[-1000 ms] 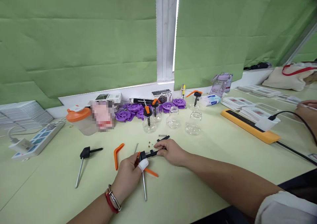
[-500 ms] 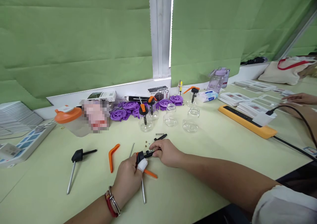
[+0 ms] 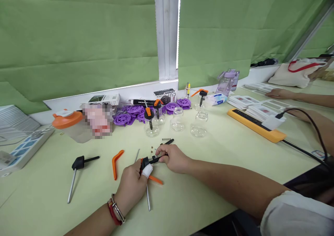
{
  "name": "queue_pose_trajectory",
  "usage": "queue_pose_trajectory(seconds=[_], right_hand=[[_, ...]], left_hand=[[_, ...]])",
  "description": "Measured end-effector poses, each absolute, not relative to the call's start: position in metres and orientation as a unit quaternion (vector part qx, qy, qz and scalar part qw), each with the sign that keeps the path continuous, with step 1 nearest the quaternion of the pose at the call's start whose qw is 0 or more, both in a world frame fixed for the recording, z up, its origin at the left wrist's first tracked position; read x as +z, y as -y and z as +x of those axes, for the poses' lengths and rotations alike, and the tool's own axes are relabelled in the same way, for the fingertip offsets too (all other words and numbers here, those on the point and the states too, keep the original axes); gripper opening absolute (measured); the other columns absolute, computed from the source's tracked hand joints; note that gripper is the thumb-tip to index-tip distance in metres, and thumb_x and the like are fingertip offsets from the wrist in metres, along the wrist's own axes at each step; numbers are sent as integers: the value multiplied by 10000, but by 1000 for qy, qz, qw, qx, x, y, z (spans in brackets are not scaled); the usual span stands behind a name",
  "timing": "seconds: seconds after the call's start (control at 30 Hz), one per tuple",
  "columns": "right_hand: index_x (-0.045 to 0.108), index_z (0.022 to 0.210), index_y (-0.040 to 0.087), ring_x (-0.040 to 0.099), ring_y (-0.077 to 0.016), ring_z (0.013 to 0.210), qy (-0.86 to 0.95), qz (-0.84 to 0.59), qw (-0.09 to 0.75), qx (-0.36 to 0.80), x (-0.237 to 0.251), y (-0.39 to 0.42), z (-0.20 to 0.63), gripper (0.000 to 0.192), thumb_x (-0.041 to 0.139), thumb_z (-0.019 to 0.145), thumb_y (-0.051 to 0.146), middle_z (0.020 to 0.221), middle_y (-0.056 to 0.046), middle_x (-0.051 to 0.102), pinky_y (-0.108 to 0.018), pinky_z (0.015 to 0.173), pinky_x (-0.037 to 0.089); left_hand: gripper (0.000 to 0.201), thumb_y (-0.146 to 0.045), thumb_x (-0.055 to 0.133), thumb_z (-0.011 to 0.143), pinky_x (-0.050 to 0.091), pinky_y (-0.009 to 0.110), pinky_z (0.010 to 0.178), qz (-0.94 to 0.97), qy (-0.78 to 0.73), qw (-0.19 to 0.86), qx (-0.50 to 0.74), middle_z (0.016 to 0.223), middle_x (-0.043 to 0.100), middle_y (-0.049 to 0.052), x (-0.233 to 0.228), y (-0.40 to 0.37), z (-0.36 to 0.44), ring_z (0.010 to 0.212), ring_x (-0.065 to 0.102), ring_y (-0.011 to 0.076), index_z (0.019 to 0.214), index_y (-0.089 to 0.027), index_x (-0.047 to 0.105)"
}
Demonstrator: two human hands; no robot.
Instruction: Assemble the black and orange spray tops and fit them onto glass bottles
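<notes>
My left hand (image 3: 132, 185), its thumb wrapped in white, is closed round a black crank head (image 3: 145, 163) with an orange handle (image 3: 156, 179) and a metal rod (image 3: 148, 197) sticking out below. My right hand (image 3: 175, 158) pinches the far end of a slim black piece joined to that head. Just beyond the fingers lie a small spring (image 3: 166, 139), a black stick (image 3: 170, 141) and tiny brown bits (image 3: 152, 147). To the left rest a loose bent orange handle (image 3: 114, 164) and another black head (image 3: 78, 163) with a metal shaft.
Glass jars (image 3: 198, 126) stand behind the hands, some with black and orange tops. Purple plastic wheels (image 3: 123, 119) are piled behind them. At left are a power strip (image 3: 30, 151) and an orange-lidded cup (image 3: 67, 119); at right, a yellow power strip (image 3: 255, 126) and a co-worker's hand (image 3: 279, 93).
Both my hands keep their hold on the black crank head and piece. The view has shifted slightly. At right, the co-worker's hand has moved left and farther back over the white sheets.
</notes>
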State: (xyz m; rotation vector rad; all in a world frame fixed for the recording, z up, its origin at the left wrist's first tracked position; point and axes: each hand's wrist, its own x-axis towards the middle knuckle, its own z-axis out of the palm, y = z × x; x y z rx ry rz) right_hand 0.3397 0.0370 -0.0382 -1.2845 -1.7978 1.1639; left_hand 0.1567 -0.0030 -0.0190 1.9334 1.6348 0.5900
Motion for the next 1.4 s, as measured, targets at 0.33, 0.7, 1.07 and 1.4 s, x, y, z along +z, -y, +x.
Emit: queue_pose_trajectory(seconds=[0.33,0.7,1.07,1.4], right_hand=[[568,867,204,439,-78,561,686,-482,324,438,-44,-40,341,173,567,728,102,684,42,516,-200,534,338],[570,862,208,433,-84,566,686,-475,325,445,-43,-40,341,162,551,737,106,681,43,505,-206,532,339],[575,879,210,439,-88,581,688,-483,318,439,-40,-39,341,170,550,743,113,716,35,511,-212,548,340],[559,895,210,426,-87,567,691,-481,322,433,-40,-38,341,172,541,754,113,691,40,498,-207,548,332]], left_hand=[[364,-495,424,818,308,255,483,707,-612,279,218,573,515,-1,-15,5,157,507,414,151,816,-161,569],[356,-491,425,814,304,251,485,700,-615,283,226,560,485,-13,-12,4,159,509,395,147,817,-167,573],[360,-500,428,811,288,246,475,702,-616,273,229,535,451,-24,-13,3,159,493,366,135,776,-168,561],[355,-489,448,803,320,250,481,699,-611,277,249,556,491,-8,-13,3,160,504,413,149,780,-163,589]])
